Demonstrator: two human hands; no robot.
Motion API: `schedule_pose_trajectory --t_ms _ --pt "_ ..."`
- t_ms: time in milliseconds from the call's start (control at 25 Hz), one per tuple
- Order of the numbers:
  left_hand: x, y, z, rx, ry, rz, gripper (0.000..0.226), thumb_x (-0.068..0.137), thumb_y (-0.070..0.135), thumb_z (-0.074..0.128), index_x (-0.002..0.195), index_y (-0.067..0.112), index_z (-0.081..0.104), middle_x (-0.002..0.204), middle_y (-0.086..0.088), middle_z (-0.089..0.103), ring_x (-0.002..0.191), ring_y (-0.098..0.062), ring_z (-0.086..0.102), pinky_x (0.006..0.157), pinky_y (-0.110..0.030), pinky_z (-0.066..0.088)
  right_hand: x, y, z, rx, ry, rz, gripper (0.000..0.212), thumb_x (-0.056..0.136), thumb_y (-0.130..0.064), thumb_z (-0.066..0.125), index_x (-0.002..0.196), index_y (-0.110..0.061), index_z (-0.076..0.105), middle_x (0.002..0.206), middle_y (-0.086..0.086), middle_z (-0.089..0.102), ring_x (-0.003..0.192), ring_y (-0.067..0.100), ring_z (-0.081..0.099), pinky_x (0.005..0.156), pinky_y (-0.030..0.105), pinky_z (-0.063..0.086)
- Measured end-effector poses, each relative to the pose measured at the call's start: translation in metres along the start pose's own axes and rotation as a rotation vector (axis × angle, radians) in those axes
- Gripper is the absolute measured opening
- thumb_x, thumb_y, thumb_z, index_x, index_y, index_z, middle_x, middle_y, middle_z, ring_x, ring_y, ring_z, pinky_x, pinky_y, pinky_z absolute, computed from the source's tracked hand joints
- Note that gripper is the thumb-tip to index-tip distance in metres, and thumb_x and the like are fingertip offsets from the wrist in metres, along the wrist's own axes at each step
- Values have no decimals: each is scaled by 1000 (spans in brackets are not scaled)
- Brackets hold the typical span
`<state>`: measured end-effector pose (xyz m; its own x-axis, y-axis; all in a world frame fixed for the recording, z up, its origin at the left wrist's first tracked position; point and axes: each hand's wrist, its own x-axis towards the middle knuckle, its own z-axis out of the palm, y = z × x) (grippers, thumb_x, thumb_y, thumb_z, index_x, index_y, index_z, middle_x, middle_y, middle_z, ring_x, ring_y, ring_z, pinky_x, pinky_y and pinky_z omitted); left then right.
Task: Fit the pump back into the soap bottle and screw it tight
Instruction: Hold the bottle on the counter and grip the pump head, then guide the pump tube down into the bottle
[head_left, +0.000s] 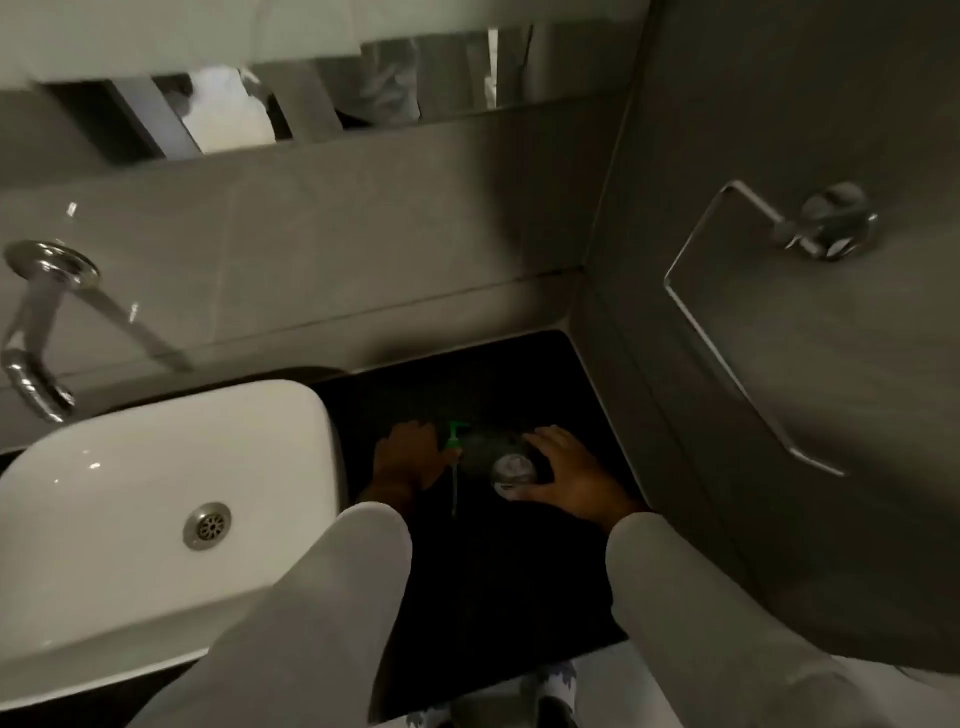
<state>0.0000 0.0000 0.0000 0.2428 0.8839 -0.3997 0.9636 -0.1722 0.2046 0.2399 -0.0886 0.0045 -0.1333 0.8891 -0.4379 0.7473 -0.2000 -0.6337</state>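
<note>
A green pump (454, 441) with a pale dip tube hanging from it is pinched in my left hand (410, 454), just left of the soap bottle. The clear soap bottle (511, 470) stands on the black countertop (493, 571), its open neck facing up. My right hand (569, 475) wraps around the bottle's right side. The tube's lower end sits beside the bottle, outside the neck. The scene is dim and slightly blurred.
A white basin (156, 499) with a metal drain lies to the left, under a chrome wall tap (36, 332). Grey tiled walls close in behind and at the right, where a chrome holder (753, 312) sticks out. A mirror runs along the top.
</note>
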Motion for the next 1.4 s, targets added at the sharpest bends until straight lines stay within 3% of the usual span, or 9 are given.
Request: schedule_pose_trajectory --t_ms 200,480,560,720,840,920,1040,1240,1400 --pt "24 7 20 -222 -48 -144 58 83 65 54 115 19 70 111 -11 72 100 -33 68 84 -43 58 13 21 25 244 76 -3 72 68 -31 88 132 -17 57 152 5 39 140 26 38 112 31 31" --pt "41 23 17 -180 -73 -210 37 88 41 65 109 12 72 111 -17 70 103 -38 68 88 -45 57 25 20 31 321 169 -52 55 72 -32 85 120 -15 66 136 5 55 124 22 53 100 26 39" --pt "43 18 12 -282 -47 -219 32 86 39 70 102 11 75 105 -16 74 98 -37 70 85 -41 58 31 20 25 298 145 -48 58 71 -35 85 122 -16 65 138 6 53 130 24 47 104 31 39" --pt "42 19 -31 -675 240 -97 25 85 36 77 92 12 80 84 -2 78 85 -19 75 78 -29 56 44 20 10 178 70 -45 58 71 -46 82 122 -23 65 156 1 37 150 24 15 121 47 18" --pt "27 31 -71 -999 421 120 27 83 32 80 105 18 77 99 -1 79 96 -16 74 92 -37 58 50 20 5 123 69 -68 53 69 -52 81 114 -26 70 161 -1 28 151 25 8 119 59 15" --pt "9 46 -86 -1130 460 273 27 86 15 78 113 14 72 108 -3 77 105 -20 72 97 -34 56 51 22 5 114 95 -63 52 67 -53 81 110 -27 72 162 -2 25 152 25 4 119 61 13" --pt "-5 56 -81 -1234 479 353 34 86 2 76 119 3 67 113 0 76 111 -24 70 100 -41 54 52 25 8 120 112 -61 50 66 -54 81 108 -29 72 163 -3 22 152 24 1 118 63 10" --pt "-9 64 -53 -1285 437 316 34 86 3 76 118 5 66 115 -14 74 109 -30 71 98 -55 55 52 29 10 102 116 -56 50 66 -60 78 109 -35 70 163 -5 22 152 23 1 119 62 10" --pt "-15 71 -49 -1310 472 311 29 85 4 77 111 14 69 111 -13 74 108 -28 71 97 -53 56 52 29 10 77 121 -52 49 67 -60 78 108 -34 70 162 -5 23 152 24 2 119 60 9"
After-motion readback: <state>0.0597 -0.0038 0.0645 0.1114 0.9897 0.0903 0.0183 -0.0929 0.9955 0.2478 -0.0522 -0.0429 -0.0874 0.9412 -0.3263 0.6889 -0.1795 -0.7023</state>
